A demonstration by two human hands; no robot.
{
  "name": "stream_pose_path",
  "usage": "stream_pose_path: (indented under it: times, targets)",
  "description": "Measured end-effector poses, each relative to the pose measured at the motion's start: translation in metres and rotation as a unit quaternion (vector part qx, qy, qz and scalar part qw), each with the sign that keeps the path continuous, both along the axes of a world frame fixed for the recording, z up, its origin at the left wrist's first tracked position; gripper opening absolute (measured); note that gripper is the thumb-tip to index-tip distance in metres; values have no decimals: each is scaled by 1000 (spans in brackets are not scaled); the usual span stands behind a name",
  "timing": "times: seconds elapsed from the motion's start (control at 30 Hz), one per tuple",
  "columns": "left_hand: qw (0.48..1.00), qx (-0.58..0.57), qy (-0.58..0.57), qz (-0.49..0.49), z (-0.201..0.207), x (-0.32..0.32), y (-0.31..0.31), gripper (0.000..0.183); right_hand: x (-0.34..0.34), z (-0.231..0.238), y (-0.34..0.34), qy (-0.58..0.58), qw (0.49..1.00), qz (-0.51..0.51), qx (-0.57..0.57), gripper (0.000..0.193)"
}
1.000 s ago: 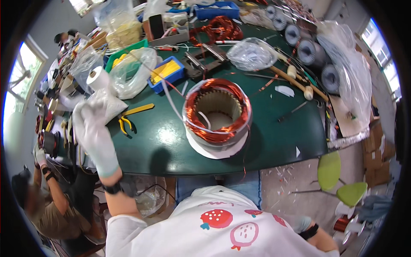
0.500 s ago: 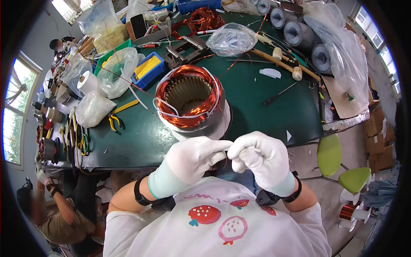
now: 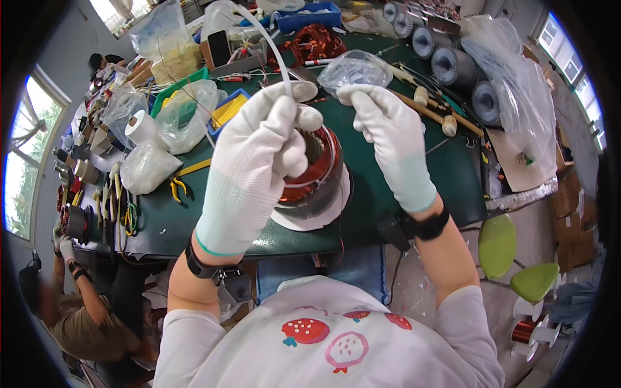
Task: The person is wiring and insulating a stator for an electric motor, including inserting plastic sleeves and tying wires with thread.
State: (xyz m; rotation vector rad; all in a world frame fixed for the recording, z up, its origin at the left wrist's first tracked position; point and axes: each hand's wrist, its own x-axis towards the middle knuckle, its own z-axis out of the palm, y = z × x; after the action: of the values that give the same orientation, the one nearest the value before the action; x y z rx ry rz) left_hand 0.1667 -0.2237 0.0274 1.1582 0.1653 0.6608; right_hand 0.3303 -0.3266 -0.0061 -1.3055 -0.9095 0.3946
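Note:
My left hand, in a white glove, is raised and closed on a thin white sleeving tube, which curves up from its fingers. My right hand, gloved too, is raised to the right, thumb and fingertips pinched; anything between them is too small to make out. Below and between both hands stands a motor stator with a thick ring of copper windings, partly hidden by my left hand. It rests on a round white base near the table's front edge.
The green table also bears yellow-handled pliers, plastic bags, a blue bin of yellow strips, wooden-handled mallets and several stator cores. Green chairs stand at right; a co-worker sits at lower left.
Both hands have risen from in front of the stator and moved apart. My left hand now grips the white tube above the windings.

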Motion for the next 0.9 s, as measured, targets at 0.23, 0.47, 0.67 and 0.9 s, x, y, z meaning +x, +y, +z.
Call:
stream_pose_path:
  times: [0.23,0.47,0.67,0.9]
  targets:
    - [998,20,-50,45,10,-3,11,32,-32,3,-28,-81,990,115,5,40]
    - [983,48,-150,95,26,-11,25,27,-40,-4,-27,-177,983,32,27,33]
    - [969,90,-182,137,31,-19,36,24,-42,-7,-26,-147,988,32,39,33]
    - [979,153,-84,104,29,-17,24,24,-39,18,-21,-10,998,27,53,21]
